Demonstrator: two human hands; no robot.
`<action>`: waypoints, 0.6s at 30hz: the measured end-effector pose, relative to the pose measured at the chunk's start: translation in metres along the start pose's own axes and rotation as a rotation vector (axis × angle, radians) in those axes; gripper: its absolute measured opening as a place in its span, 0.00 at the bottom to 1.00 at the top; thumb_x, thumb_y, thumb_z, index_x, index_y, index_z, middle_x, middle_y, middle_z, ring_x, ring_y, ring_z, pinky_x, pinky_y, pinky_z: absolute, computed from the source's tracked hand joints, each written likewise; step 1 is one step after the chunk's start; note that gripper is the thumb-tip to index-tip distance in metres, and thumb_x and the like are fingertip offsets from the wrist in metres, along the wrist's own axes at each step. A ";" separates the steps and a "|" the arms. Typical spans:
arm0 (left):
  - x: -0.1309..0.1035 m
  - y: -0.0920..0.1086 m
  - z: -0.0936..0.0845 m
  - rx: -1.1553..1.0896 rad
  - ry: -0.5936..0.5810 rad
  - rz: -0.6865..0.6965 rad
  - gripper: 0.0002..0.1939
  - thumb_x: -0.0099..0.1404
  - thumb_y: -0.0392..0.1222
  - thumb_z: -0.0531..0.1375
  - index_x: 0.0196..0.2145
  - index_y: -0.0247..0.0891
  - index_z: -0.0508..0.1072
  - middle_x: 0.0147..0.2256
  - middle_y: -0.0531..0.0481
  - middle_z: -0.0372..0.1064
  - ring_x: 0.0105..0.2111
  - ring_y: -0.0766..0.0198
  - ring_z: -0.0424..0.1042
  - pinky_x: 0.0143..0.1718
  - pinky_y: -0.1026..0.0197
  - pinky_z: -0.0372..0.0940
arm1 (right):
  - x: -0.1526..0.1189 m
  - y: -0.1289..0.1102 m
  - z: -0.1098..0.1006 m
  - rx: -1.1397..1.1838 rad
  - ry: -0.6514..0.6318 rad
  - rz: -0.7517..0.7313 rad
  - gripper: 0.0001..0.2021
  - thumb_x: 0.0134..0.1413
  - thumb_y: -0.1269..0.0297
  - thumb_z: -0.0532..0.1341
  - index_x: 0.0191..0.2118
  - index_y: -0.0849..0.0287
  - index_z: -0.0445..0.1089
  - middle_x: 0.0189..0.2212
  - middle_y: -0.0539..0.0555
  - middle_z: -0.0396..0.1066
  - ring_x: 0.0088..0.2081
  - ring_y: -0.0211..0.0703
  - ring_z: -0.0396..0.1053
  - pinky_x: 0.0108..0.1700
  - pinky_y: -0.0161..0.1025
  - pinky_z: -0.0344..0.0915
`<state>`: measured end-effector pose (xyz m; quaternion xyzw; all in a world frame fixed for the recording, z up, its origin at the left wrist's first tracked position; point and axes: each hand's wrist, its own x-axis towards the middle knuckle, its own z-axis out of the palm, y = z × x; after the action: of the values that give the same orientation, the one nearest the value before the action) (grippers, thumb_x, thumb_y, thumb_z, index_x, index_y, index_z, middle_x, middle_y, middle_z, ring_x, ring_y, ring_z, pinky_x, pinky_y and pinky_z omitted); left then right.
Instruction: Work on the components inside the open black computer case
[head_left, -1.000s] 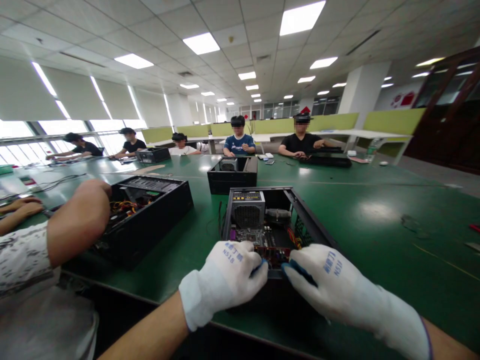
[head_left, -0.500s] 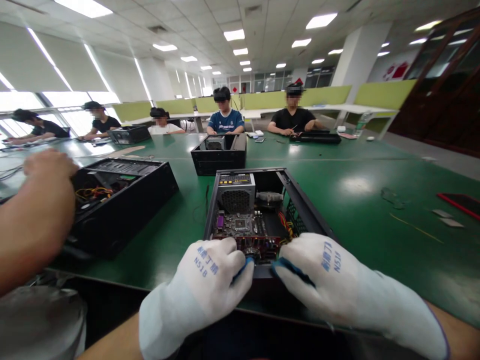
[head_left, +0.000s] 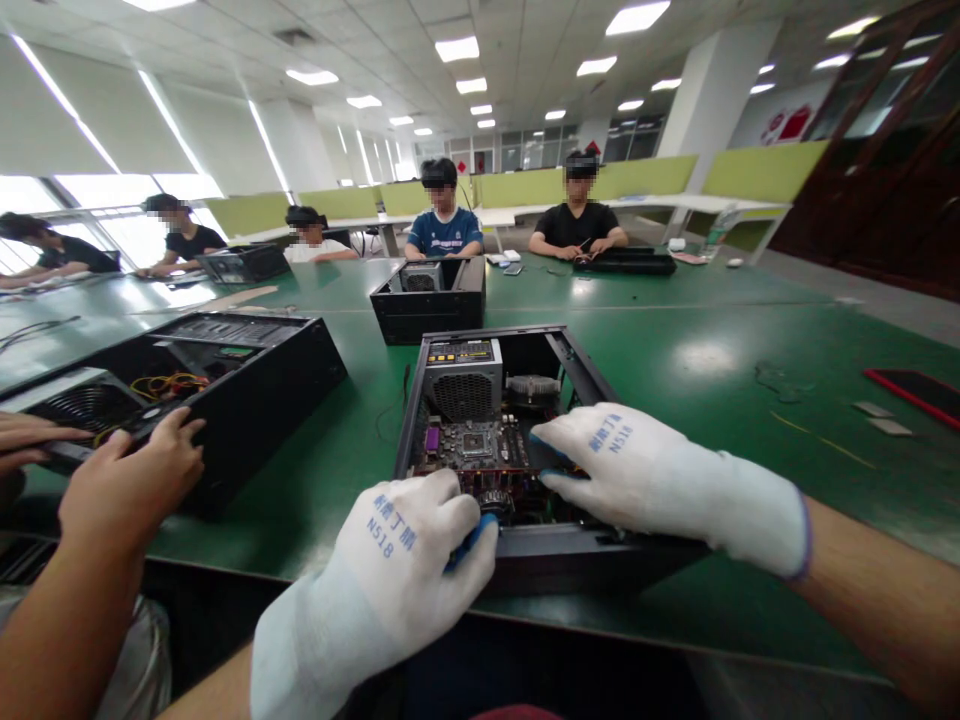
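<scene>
An open black computer case (head_left: 600,555) lies on its side in front of me. Inside are a grey power supply (head_left: 463,385), a motherboard (head_left: 450,450) with a purple connector, and a round silver cooler (head_left: 532,388). A red graphics card (head_left: 517,478) stands edge-up across the near part. My left hand (head_left: 409,550), in a white glove with blue palm, has its fingers curled over the card's left end, fingertips partly hidden. From the right, my gloved right hand (head_left: 619,460) reaches into the case beyond the card, thumb and fingers apart, nothing visible between them.
At left, a co-worker's bare hands (head_left: 135,475) touch another open case (head_left: 262,400). Ahead stands a third black case (head_left: 431,315), with several people around the green table (head_left: 712,420). At right lie a red-edged item (head_left: 911,395) and a yellow tie (head_left: 821,440).
My right hand has moved from the near rim farther into the case, and its fingers have parted. My left hand stays at the card. The co-worker's hand at left has come down onto their case.
</scene>
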<state>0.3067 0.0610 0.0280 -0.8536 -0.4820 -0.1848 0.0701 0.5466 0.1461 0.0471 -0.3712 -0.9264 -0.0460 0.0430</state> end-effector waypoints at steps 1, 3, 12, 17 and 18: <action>0.001 0.001 -0.001 -0.024 -0.013 -0.029 0.15 0.71 0.45 0.54 0.25 0.42 0.66 0.27 0.54 0.65 0.26 0.64 0.68 0.28 0.57 0.57 | 0.005 0.001 0.002 -0.025 -0.061 -0.026 0.14 0.61 0.56 0.61 0.47 0.59 0.74 0.39 0.59 0.78 0.40 0.50 0.75 0.41 0.42 0.62; 0.003 0.002 -0.005 -0.098 -0.037 -0.107 0.14 0.71 0.45 0.54 0.27 0.42 0.68 0.29 0.53 0.67 0.28 0.64 0.69 0.30 0.58 0.60 | 0.012 0.000 0.006 -0.080 -0.161 -0.089 0.10 0.60 0.61 0.63 0.43 0.58 0.76 0.36 0.57 0.79 0.38 0.50 0.75 0.40 0.42 0.61; 0.030 -0.017 -0.023 -0.142 -0.009 -0.038 0.11 0.70 0.40 0.50 0.47 0.39 0.68 0.51 0.43 0.70 0.51 0.56 0.72 0.53 0.53 0.68 | 0.012 0.001 0.012 -0.052 -0.170 -0.207 0.06 0.60 0.67 0.62 0.37 0.56 0.79 0.33 0.54 0.79 0.33 0.45 0.74 0.36 0.41 0.58; 0.076 -0.037 0.003 -0.081 -0.157 0.017 0.15 0.72 0.40 0.48 0.50 0.33 0.68 0.54 0.36 0.68 0.60 0.50 0.66 0.63 0.47 0.59 | 0.009 0.003 0.008 0.077 -0.097 -0.134 0.09 0.62 0.61 0.62 0.37 0.58 0.78 0.34 0.56 0.79 0.37 0.46 0.75 0.43 0.41 0.62; 0.086 -0.039 0.011 -0.064 -0.211 -0.025 0.16 0.72 0.41 0.49 0.53 0.32 0.66 0.54 0.36 0.69 0.58 0.51 0.68 0.62 0.48 0.61 | 0.008 0.004 0.008 0.105 -0.059 -0.127 0.10 0.62 0.60 0.61 0.38 0.58 0.78 0.35 0.56 0.79 0.38 0.46 0.75 0.44 0.41 0.62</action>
<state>0.3162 0.1536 0.0489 -0.8639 -0.4913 -0.1103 -0.0107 0.5432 0.1560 0.0407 -0.3102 -0.9501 0.0110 0.0320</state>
